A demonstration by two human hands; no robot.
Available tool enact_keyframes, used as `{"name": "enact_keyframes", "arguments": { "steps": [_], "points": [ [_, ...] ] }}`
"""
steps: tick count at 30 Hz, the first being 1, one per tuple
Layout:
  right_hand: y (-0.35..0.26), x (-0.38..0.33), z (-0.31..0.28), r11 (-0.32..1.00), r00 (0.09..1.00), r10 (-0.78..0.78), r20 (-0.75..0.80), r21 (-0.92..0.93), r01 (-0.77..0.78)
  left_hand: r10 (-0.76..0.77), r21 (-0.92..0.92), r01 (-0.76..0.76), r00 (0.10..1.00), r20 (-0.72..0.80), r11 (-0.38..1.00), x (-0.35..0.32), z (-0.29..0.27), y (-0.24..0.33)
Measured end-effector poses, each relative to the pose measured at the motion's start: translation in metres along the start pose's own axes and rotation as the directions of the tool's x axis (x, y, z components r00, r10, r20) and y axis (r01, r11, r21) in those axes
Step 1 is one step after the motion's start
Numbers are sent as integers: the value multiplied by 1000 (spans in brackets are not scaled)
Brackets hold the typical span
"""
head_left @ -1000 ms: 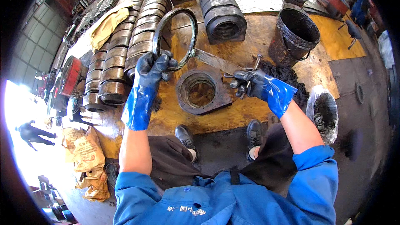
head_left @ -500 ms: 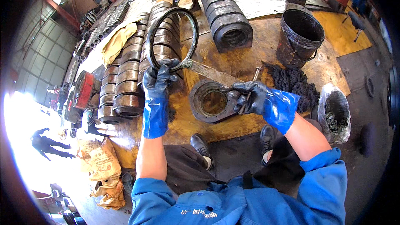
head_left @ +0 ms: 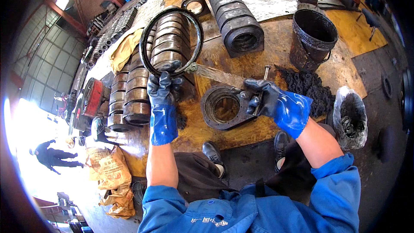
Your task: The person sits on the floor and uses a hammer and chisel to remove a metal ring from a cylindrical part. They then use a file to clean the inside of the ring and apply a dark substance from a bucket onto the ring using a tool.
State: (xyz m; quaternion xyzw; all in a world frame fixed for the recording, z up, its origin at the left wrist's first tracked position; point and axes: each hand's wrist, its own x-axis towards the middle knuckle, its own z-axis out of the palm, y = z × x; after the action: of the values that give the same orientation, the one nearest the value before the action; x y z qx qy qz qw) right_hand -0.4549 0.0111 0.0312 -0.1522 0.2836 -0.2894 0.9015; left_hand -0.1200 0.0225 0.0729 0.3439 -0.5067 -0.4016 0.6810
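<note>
- Left hand [head_left: 163, 89] is gripping the big ring [head_left: 171, 42], held upright over the bench [head_left: 258, 60].
- Right hand [head_left: 268, 98] is clenching the flat blade [head_left: 217, 74], tip at ring's lower edge.
- Judging: keep blade flat, ring steady w/ firm grip.

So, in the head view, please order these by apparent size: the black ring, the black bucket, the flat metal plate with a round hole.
1. black ring, though held nearer the camera
2. black bucket and flat metal plate: too alike to rank

Glossy blue rubber gloves [head_left: 163, 103], dark metal ring [head_left: 148, 34], greasy steel blade [head_left: 217, 74], matt rusty wood bench [head_left: 224, 56].
</note>
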Motion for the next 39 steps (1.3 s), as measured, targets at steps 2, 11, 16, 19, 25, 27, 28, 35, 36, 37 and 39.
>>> {"name": "enact_keyframes", "arguments": {
  "steps": [2, 11, 16, 19, 25, 27, 28, 35, 36, 37, 39],
  "points": [
    [-6, -3, -4, 1000, 1000, -19, 8, -19, 20, -35, 1, 35, 999, 7, 999, -1, 0, 2],
    [-28, -12, -19, 994, 990, -105, 94, -20, 107, -78, 39, 80, 995, -64, 996, -5, -4, -1],
    [-51, -32, -22, 979, 960, -203, 194, 36, 200, -145, 167, 169, 979, -146, 971, 0, -3, -14],
    [-75, -55, -56, 931, 912, -361, 194, 23, 363, -322, 137, 340, 937, -137, 931, 19, -31, -34],
    [-110, -146, -118, 781, 728, -575, -373, 16, 625, -311, 447, 408, 909, -277, 796, -5, -27, -16],
    [-106, -204, -179, 796, 801, -568, -187, 122, 593, -309, 429, 391, 918, -250, 814, -8, -28, -17],
    [-95, -236, -224, 791, 793, -588, -159, 90, 605, -323, 422, 391, 919, -226, 818, -8, -23, -23],
    [43, -365, -347, 699, 200, -715, -670, -681, 217, -367, 440, 410, 912, -183, 799, -10, -31, -29],
    [62, -369, -341, 720, 174, -691, -702, -691, 67, -368, 441, 409, 912, -179, 799, -11, -32, -29],
    [75, -365, -326, 462, 110, -866, -487, -865, -197, -363, 439, 404, 915, -178, 802, -9, -34, -26],
    [83, -362, -344, 317, 93, -829, -552, -600, -734, -366, 421, 406, 914, -175, 811, -11, -37, -30]
  ]
}}
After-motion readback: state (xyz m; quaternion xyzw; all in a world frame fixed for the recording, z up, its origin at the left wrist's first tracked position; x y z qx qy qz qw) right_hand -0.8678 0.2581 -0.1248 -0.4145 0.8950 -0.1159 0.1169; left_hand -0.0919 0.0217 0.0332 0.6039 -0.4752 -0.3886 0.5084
